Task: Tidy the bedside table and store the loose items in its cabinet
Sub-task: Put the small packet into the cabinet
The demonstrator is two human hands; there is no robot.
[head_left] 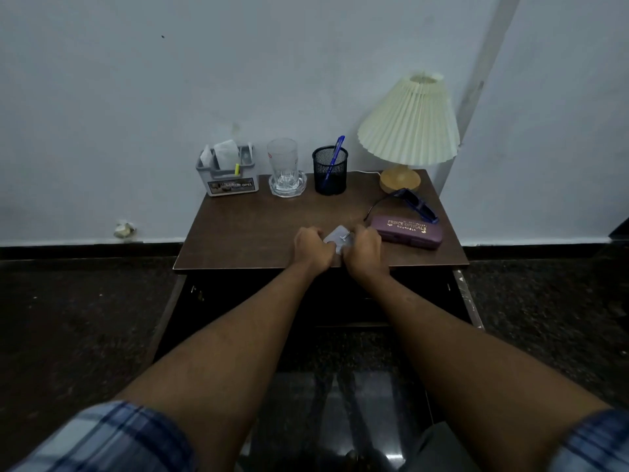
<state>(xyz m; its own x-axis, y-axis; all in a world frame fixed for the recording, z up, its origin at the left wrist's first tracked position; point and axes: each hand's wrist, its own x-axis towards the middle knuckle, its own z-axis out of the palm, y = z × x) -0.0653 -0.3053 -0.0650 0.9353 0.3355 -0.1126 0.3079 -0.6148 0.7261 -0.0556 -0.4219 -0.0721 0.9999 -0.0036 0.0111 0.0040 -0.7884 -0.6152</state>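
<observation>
- A grey organiser (227, 178) with papers stood at the back left of the tabletop (252, 233).
- A glass (283, 166) sat in a clear dish, beside a black mesh cup (329, 170) holding a blue pen (335, 155).
- At the front edge, the left hand (311, 247) and right hand (364, 248) each had their grip pinched on a small pale packet (335, 237) between them.
- A lamp (410, 127), blue glasses (413, 204) and a purple case (406, 230) lay to the right.

On worktop (258, 229): 1 lamp (408, 131), 1 mesh pen cup (329, 170) with 1 blue pen (337, 151), 1 glass (282, 165), 1 grey organiser (226, 175), 1 sunglasses (413, 204), 1 purple case (406, 230), 1 small packet (337, 237).
</observation>
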